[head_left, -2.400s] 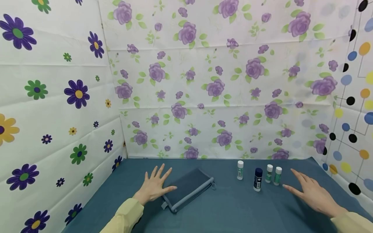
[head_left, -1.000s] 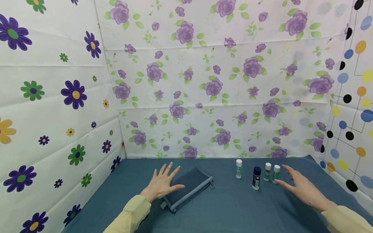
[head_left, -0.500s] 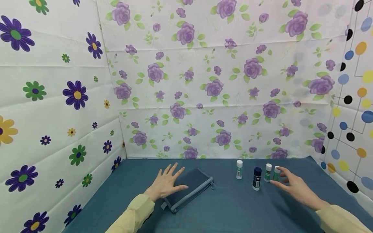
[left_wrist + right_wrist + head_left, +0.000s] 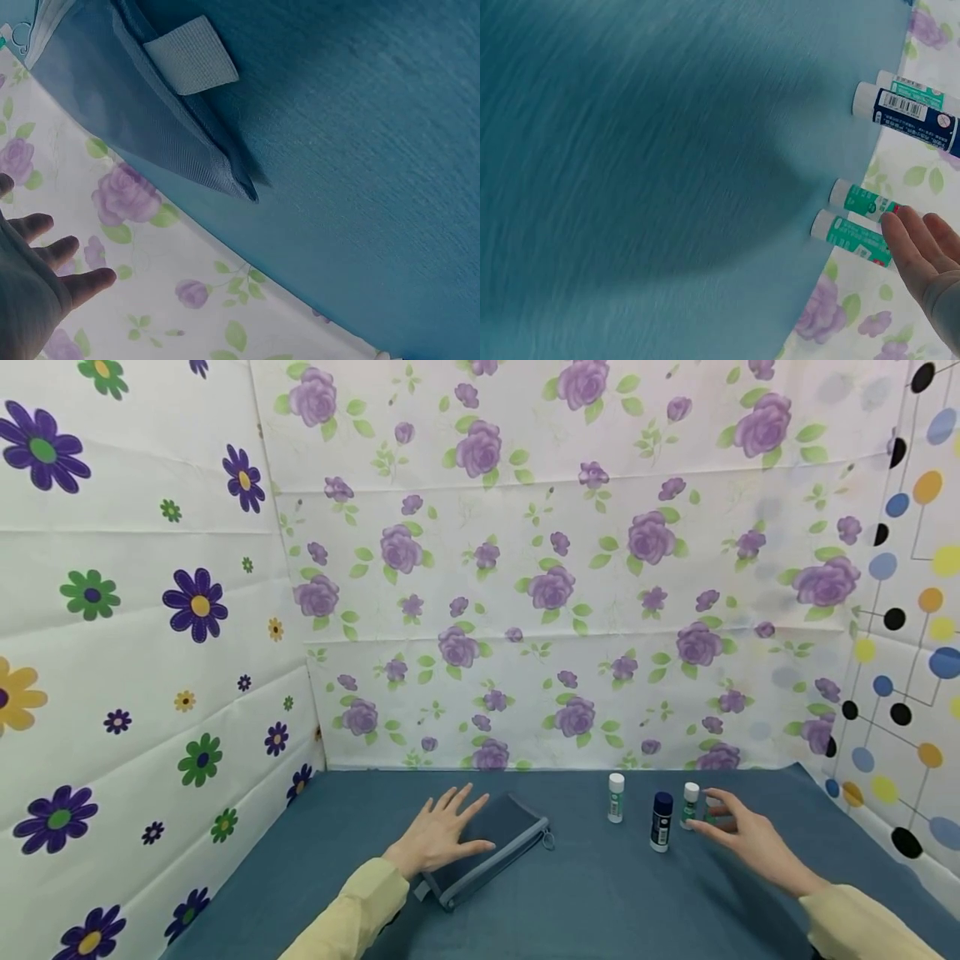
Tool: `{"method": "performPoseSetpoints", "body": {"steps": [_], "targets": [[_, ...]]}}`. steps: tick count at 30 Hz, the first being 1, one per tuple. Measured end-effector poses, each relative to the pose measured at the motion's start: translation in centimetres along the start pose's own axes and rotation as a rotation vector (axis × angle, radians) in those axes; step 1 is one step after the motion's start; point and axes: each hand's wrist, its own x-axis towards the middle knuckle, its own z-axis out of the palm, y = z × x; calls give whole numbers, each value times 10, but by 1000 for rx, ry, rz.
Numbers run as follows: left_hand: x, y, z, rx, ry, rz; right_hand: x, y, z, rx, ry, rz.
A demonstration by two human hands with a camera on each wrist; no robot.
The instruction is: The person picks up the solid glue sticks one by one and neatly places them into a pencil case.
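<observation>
My left hand is spread, palm down, over a dark blue zip pouch lying on the table; the left wrist view shows a corner of the pouch with its pale tab. Toward the right, my right hand has thumb and fingers apart, slightly bent, around the rightmost green glue stick, partly hidden behind them in the head view. Beside it stands a second green glue stick with a white cap, close to the thumb tip. In the right wrist view the fingertips overlap both green sticks' upper ends.
A larger navy glue stick stands upright just left of the right hand. Farther back and left is another white-capped green glue stick. A dark blue cloth covers the table, with patterned sheets behind and at both sides.
My right hand has moved left to the rightmost green glue stick, its fingers bending a little. My left hand has shifted right, farther over the pouch. The glue sticks and pouch stay put.
</observation>
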Motion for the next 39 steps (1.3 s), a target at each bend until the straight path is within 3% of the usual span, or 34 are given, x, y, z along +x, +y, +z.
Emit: {"method": "performPoseSetpoints", "body": {"steps": [7,21,29,39], "targets": [[3,3,5,-3,-28,17,4,-1,8,77,38,8],[4,9,7,2,-56,43,7,-1,11,353,95,63],[4,12,11,-13,-59,45,7,2,16,419,134,76],[1,12,13,21,-82,36,24,33,36,554,129,27]]}}
